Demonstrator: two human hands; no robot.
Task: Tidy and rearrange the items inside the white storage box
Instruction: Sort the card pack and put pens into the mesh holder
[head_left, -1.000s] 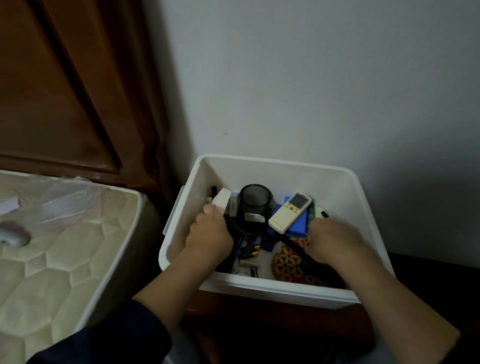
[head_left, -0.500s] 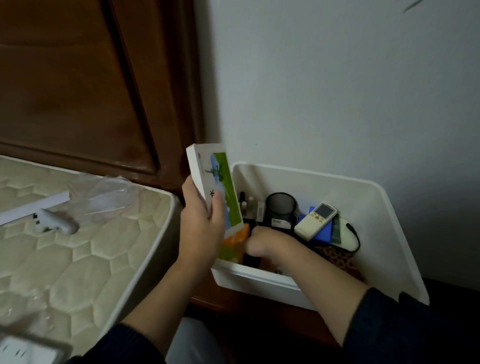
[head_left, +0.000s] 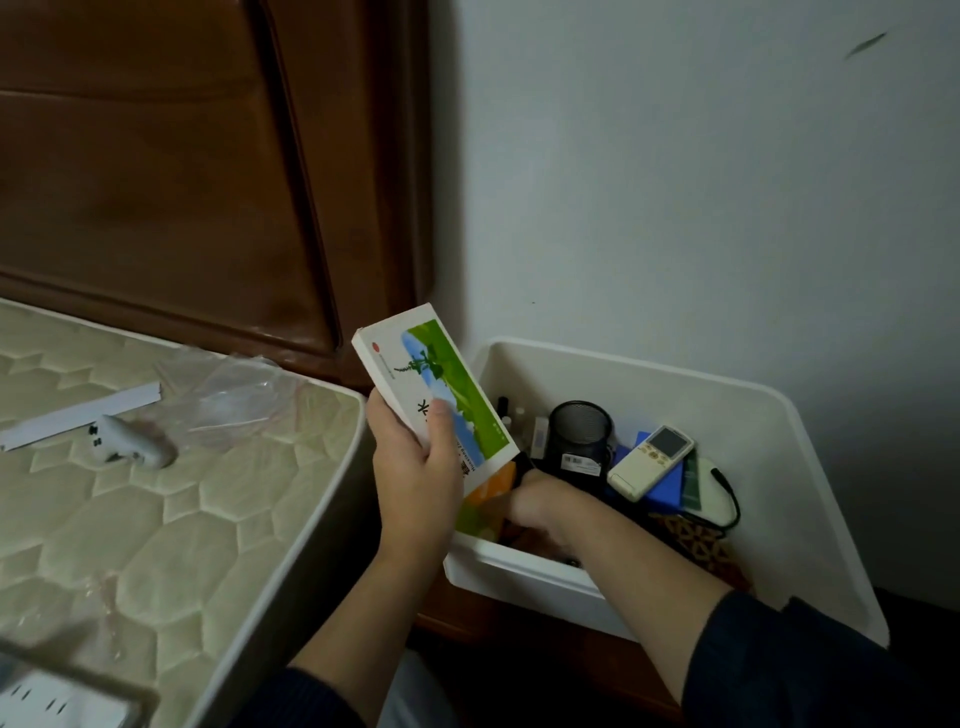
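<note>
Storage box: the white storage box (head_left: 675, 379) stands against the wall, just beside the mattress (head_left: 156, 519); its near left corner is under the two hands.
Left hand: the left hand (head_left: 415, 483) holds a flat carton (head_left: 434, 400) with a green and blue picture, lifted above the left rim of the box and tilted; the thumb presses on the printed face, the other fingers are behind it.
Right hand: the right hand (head_left: 535, 506) is down inside the box near the front left corner. Its fingers are hidden by the carton and by an orange pack (head_left: 488, 493), so I cannot tell if they hold something.
Inside the box: a black mesh cup (head_left: 579, 434) stands upright near the middle; a white remote (head_left: 650, 461) lies on a blue block (head_left: 665, 486) to its right; a black cable (head_left: 727, 499) curls toward the right wall; some small bottles stand at the back left.
Step in hand: probably to take the flat packs out to make room.
How to do it well: keep the carton clear of the rim, lift the next pack straight up so that the mesh cup is not knocked over, and put the flat things together along one wall.
</note>
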